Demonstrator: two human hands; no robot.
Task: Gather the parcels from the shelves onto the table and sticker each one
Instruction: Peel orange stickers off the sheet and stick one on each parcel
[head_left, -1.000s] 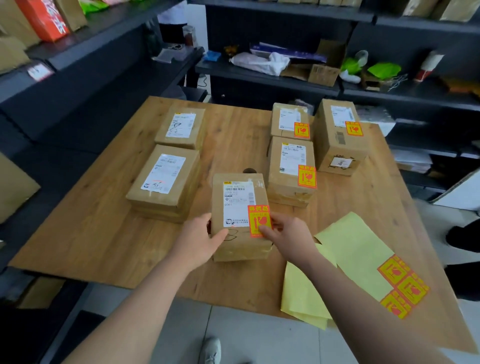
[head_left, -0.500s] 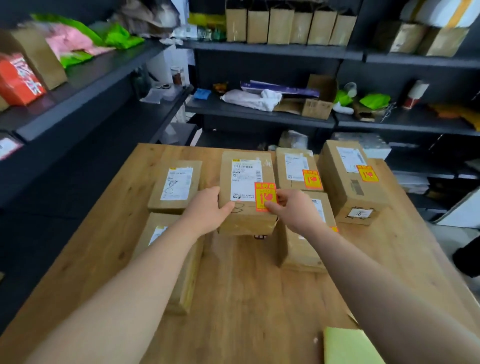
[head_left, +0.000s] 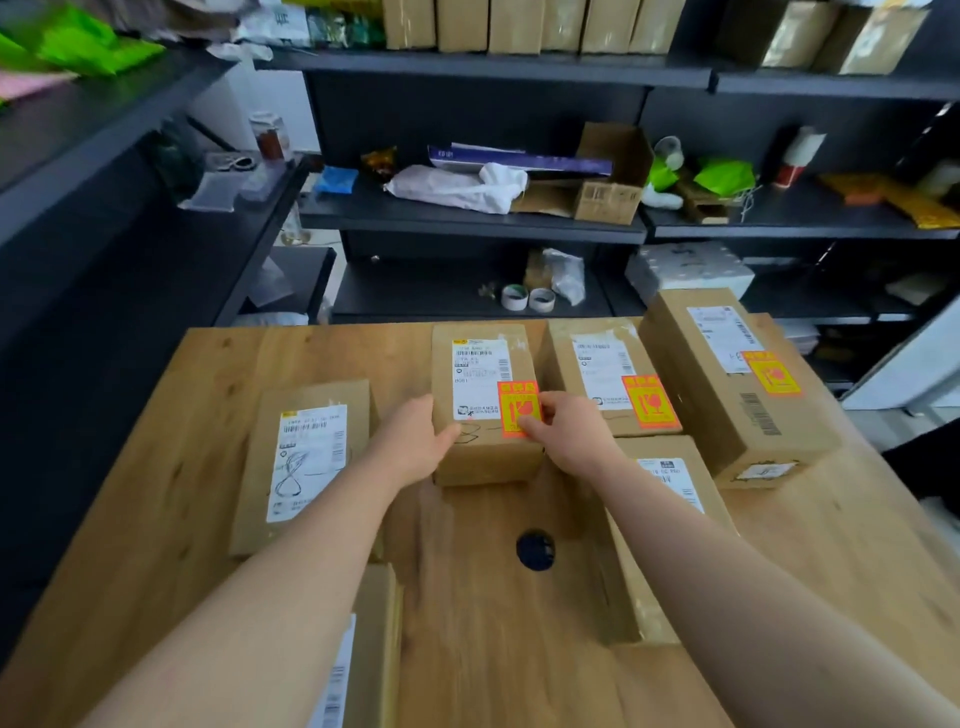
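Nearest, under the left forearm, lay the corner of a low parcel (head_left: 374, 649) with a white label, mostly hidden by the arm. Under the right forearm sat another labelled box (head_left: 623, 597). Between the two arms the wooden table (head_left: 156, 493) showed a round dark hole (head_left: 535, 549).

Farther out, the left hand (head_left: 410, 441) gripped the near left corner of the brown parcel (head_left: 488, 457), thumb on top and fingers wrapped round its side. The right hand (head_left: 569, 434) held the opposite near corner, its thumb pressed on the lower edge of the orange sticker (head_left: 514, 405) beside the parcel's white label. The parcel sat between the two hands; whether it rested on the table or hung just above it could not be told.

Left of the left hand lay a flat unstickered parcel (head_left: 306, 457) with a scribble on its label. Right of the right hand lay a stickered parcel (head_left: 605, 374), and beyond that a longer parcel (head_left: 727, 379), also stickered.

Past the hands stood dark shelves (head_left: 467, 221) cluttered with bags and cartons, with two tape rolls (head_left: 527, 299) on the lower shelf.
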